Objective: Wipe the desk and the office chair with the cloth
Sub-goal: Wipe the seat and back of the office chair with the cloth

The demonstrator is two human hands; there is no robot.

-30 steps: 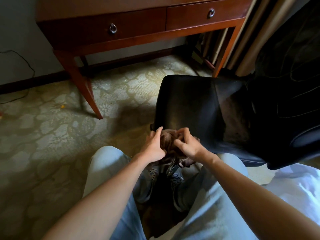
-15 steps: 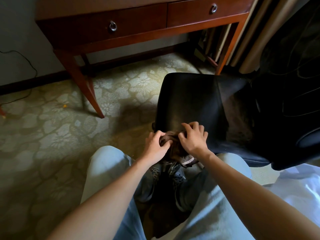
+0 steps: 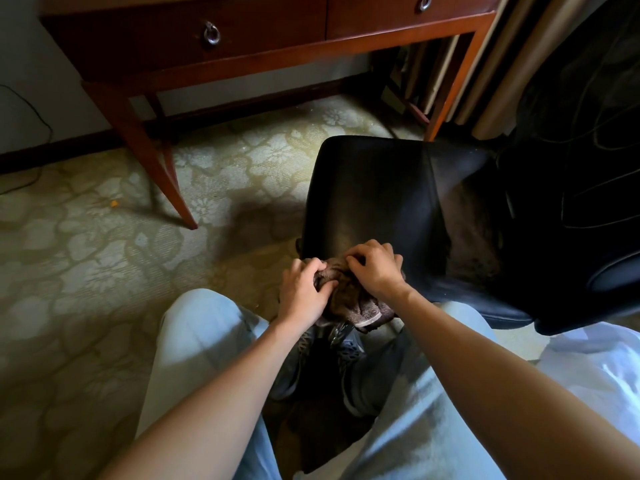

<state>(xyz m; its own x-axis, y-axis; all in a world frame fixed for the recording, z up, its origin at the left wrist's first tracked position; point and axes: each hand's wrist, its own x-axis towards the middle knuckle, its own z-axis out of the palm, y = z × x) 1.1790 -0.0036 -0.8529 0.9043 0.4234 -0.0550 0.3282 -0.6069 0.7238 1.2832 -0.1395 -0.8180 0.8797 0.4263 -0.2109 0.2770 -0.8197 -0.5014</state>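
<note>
Head view: left grip (image 3: 303,292) and right grip (image 3: 375,268) both clutch the cloth (image 3: 349,303) at 6 o'clock on the seat (image 3: 374,195). I note the right grip has moved onto the seat; I judge wiping is starting.

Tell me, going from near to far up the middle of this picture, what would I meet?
First the knees, then left hand and right hand gripping the cloth, office chair seat, carpet, desk.
</note>
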